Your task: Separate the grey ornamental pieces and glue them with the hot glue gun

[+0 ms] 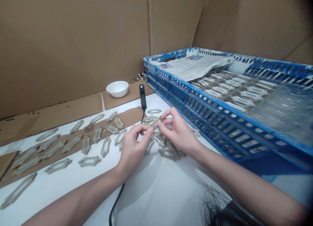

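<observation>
My left hand [134, 143] and my right hand [179, 131] are both closed in a pinch on a thin metal label frame [156, 121], seen nearly edge-on between them. It is held tilted just above the table. Under and around my fingers lies a cluster of similar frames, partly hidden by the hands; a dark-and-white patterned one [158, 139] shows between my wrists. To the left, several more grey-gold frames [89, 160] with open centres are spread over the white table and brown cardboard strips.
A blue plastic crate [176, 89] stands at right, holding rows of frames [228, 84], a white plastic bag [193, 67] and clear plastic [286, 112]. Behind my hands are a white bowl [117, 89] and a slim black device [142, 97] with a cable. Cardboard walls [85, 40] stand behind.
</observation>
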`<state>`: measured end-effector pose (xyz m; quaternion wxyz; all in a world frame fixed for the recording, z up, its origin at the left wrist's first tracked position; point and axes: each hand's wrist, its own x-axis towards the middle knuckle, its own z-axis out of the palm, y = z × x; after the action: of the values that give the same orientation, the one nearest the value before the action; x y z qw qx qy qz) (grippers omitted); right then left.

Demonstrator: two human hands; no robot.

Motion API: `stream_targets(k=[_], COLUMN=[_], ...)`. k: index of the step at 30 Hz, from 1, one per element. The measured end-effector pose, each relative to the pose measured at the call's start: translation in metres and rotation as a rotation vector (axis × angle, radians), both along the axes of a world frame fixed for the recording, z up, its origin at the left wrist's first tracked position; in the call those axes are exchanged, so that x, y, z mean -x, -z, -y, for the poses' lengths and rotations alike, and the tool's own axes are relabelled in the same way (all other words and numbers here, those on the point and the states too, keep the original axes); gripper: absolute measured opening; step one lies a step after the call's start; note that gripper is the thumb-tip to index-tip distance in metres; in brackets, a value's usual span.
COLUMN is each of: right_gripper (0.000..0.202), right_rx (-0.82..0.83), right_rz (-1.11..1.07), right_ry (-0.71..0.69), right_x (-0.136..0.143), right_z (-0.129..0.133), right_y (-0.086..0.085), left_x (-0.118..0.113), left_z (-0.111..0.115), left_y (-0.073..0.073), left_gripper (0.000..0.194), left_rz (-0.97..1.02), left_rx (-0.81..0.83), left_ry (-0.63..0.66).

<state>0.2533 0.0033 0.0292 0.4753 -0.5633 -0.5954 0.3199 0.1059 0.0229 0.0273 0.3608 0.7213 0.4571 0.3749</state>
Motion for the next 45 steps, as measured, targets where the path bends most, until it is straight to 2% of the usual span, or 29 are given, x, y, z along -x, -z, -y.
stream_targets(k=[5,10,15,17,21,24,28,32,37,39,43,45], right_gripper=[0.023,0.030,0.026,0.023,0.019,0.014,0.013,0.013,0.008,0.019,0.020,0.021], right_rx=[-0.001,-0.012,-0.011,0.061,0.215,0.258,0.304,0.315,0.283,0.284,0.272,0.276], right_rz=[0.009,-0.039,-0.231,-0.314,-0.518,-0.654,-0.807,-0.768,-0.617,-0.561,-0.500,-0.456], right_ry=[0.083,0.140,0.156,0.134,0.080,0.046,0.030,-0.001,-0.109,-0.116,-0.073,-0.080], right_x=[0.001,0.002,-0.003,-0.006,-0.010,-0.010,-0.010,-0.009,-0.010,-0.011,-0.010,-0.009], right_z=[0.001,0.002,-0.003,-0.006,-0.012,-0.014,-0.014,-0.012,-0.010,-0.009,-0.008,-0.007], right_y=[-0.002,-0.005,-0.005,-0.004,-0.001,-0.002,-0.005,-0.007,-0.008,-0.008,-0.009,-0.009], left_x=[0.000,-0.001,0.007,0.016,0.031,0.034,0.034,0.037,0.037,0.032,0.018,0.013], left_z=[0.001,0.001,-0.022,-0.039,-0.066,-0.074,-0.076,-0.076,-0.070,-0.064,-0.054,-0.052], left_y=[0.002,0.002,-0.004,-0.006,-0.002,0.005,0.013,0.013,0.009,0.009,0.014,0.020], left_gripper=[0.018,0.020,0.028,0.029,0.029,0.030,0.034,0.038,0.034,0.032,0.030,0.032], left_rz=[0.018,0.063,0.072,-0.018,-0.375,-0.592,-0.747,-0.846,-0.927,-0.928,-0.901,-0.881], left_rx=[-0.011,0.047,0.095,0.089,-0.037,-0.147,-0.230,-0.308,-0.541,-0.632,-0.714,-0.726], left_ry=[-0.007,0.019,-0.069,-0.140,-0.250,-0.267,-0.256,-0.262,-0.306,-0.273,-0.008,0.085])
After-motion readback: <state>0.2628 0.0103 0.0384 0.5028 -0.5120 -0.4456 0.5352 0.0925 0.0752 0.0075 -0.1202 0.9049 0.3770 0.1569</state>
